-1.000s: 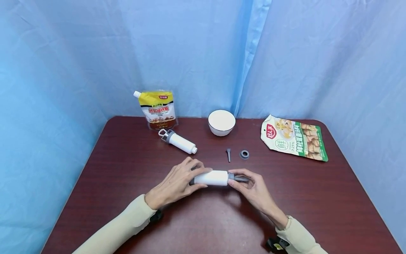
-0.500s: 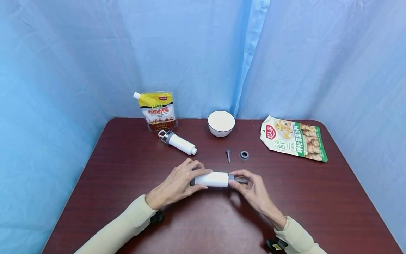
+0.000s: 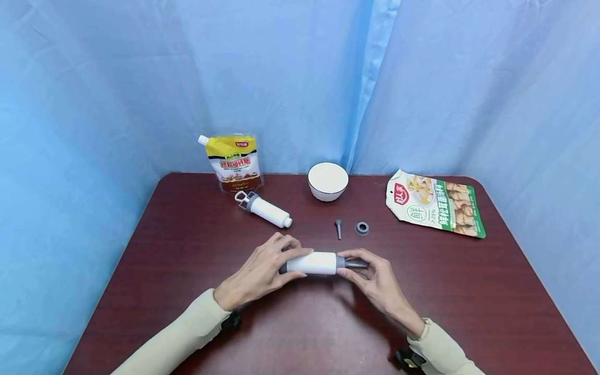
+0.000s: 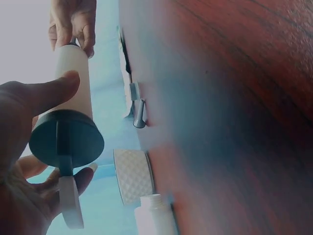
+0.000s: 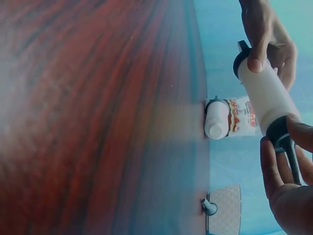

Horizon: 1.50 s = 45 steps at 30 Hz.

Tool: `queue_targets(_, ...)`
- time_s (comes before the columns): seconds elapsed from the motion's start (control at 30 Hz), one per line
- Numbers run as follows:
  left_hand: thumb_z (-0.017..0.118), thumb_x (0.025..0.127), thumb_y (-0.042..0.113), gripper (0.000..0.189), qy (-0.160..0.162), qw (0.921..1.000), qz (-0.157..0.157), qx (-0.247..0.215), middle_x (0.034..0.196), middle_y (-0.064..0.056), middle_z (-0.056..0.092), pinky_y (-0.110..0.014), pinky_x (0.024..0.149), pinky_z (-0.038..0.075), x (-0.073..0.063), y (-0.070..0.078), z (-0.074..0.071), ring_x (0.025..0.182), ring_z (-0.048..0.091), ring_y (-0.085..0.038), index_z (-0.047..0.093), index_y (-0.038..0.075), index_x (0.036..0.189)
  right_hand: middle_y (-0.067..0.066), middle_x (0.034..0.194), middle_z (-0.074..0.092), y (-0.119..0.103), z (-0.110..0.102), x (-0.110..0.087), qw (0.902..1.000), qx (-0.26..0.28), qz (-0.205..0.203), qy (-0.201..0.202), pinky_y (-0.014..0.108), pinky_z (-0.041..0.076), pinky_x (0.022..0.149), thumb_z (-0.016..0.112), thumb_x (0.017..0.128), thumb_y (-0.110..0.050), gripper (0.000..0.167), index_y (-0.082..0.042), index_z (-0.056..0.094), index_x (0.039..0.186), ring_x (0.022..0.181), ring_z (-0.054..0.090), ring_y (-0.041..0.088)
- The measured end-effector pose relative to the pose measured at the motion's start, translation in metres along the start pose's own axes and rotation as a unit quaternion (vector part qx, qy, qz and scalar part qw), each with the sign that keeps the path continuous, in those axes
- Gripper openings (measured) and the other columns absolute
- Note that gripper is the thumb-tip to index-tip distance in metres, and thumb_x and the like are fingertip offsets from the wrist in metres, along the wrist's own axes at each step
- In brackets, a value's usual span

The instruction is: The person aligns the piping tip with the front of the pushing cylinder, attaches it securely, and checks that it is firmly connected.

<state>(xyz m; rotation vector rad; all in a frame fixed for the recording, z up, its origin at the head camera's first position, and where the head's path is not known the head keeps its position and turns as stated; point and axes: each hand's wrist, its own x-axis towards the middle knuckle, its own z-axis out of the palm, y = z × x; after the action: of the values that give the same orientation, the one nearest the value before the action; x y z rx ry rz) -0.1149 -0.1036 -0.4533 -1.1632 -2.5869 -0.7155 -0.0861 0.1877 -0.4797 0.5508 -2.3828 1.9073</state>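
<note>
A white icing syringe (image 3: 323, 263) with grey ends is held level between both hands, just above the table. My left hand (image 3: 259, 268) grips its barrel near the plunger end; the dark end cap (image 4: 66, 137) and the handle show close up in the left wrist view. At the other end, my right hand (image 3: 377, 281) pinches the grey collar (image 5: 279, 128) with thumb and fingers. From that collar a slim grey nozzle (image 5: 292, 164) points into the right palm, partly hidden by the fingers in the head view.
Beyond the hands lie a small grey nozzle (image 3: 338, 229) and a grey ring (image 3: 361, 228). Farther back are a second white syringe (image 3: 269, 212), a yellow-topped spouted pouch (image 3: 236, 164), a white bowl (image 3: 325, 195) and a green-and-white food packet (image 3: 428, 205). Blue curtains (image 3: 281, 78) surround the table (image 3: 164, 260).
</note>
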Motion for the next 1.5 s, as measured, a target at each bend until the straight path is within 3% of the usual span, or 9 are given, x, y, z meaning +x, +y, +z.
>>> queue_targets(0.23,0.081,0.092,0.038,0.048,0.017,0.9995,0.018,0.019,0.118,0.002,0.063,-0.031,0.078,0.053,0.001,0.005,0.000,0.104,0.057,-0.018,0.068,0.025,0.136,0.020,0.114,0.073,-0.003,0.000,-0.001,0.9991,0.007,0.041,0.008,0.025,0.061,0.086,0.073,0.096,-0.004,0.025,-0.001,0.071,0.121,0.100,0.072,0.003)
queue_targets(0.43,0.080,0.092,0.037,0.047,0.016,0.9994,0.025,0.021,0.119,0.001,0.063,-0.030,0.075,0.052,0.000,0.010,0.003,0.102,0.058,-0.020,0.068,0.025,0.137,0.011,0.106,0.075,-0.003,-0.001,0.001,0.9977,-0.045,0.041,0.028,0.023,0.060,0.083,0.071,0.099,-0.011,0.019,-0.008,0.072,0.117,0.093,0.073,0.004)
queue_targets(0.53,0.080,0.092,0.037,0.047,0.013,0.9995,0.022,0.019,0.118,0.001,0.063,-0.030,0.075,0.052,-0.001,0.012,0.006,0.101,0.057,-0.018,0.068,0.024,0.136,0.011,0.104,0.075,-0.003,0.000,0.001,0.9975,-0.041,0.046,0.033,0.024,0.060,0.080,0.070,0.100,-0.014,0.012,-0.009,0.072,0.111,0.089,0.075,0.006)
queue_targets(0.67,0.081,0.092,0.037,0.047,0.017,0.9997,0.009,0.016,0.118,0.002,0.063,-0.029,0.076,0.051,-0.002,0.011,0.007,0.100,0.057,-0.017,0.069,0.024,0.135,0.016,0.109,0.072,-0.002,0.000,-0.001,0.9989,-0.003,0.044,0.015,0.029,0.062,0.078,0.072,0.098,-0.008,0.016,-0.005,0.070,0.113,0.093,0.073,0.008)
queue_targets(0.9,0.083,0.091,0.035,0.048,0.027,0.9989,0.002,0.038,0.120,0.003,0.061,-0.030,0.079,0.050,-0.002,0.008,0.004,0.102,0.056,-0.016,0.067,0.026,0.136,0.022,0.120,0.067,-0.001,-0.004,-0.001,0.9982,0.042,0.024,-0.035,0.028,0.061,0.087,0.072,0.095,0.001,0.032,0.001,0.065,0.126,0.106,0.072,0.010)
queue_targets(1.17,0.083,0.090,0.031,0.050,0.030,0.9982,0.016,0.051,0.121,0.002,0.062,-0.033,0.082,0.050,0.000,0.011,0.004,0.103,0.058,-0.019,0.066,0.026,0.136,0.027,0.109,0.070,-0.001,-0.004,0.000,0.9973,0.023,0.066,-0.022,0.035,0.064,0.077,0.066,0.102,-0.007,0.023,0.005,0.067,0.120,0.086,0.076,0.022)
queue_targets(1.33,0.083,0.091,0.033,0.048,0.019,0.9987,0.003,0.048,0.121,0.003,0.061,-0.032,0.081,0.050,-0.001,0.010,0.004,0.102,0.057,-0.017,0.066,0.027,0.136,0.021,0.119,0.071,-0.004,-0.005,-0.001,0.9975,0.014,0.063,-0.026,0.028,0.062,0.084,0.074,0.096,-0.008,0.030,-0.002,0.067,0.124,0.101,0.073,0.011)
queue_targets(1.5,0.083,0.090,0.034,0.048,0.019,0.9989,-0.004,0.042,0.120,0.003,0.061,-0.032,0.081,0.051,-0.003,0.009,0.006,0.102,0.056,-0.015,0.066,0.027,0.135,0.021,0.122,0.071,-0.006,-0.006,-0.001,0.9976,0.019,0.054,-0.038,0.027,0.061,0.088,0.077,0.093,-0.004,0.032,-0.004,0.067,0.123,0.106,0.072,0.010)
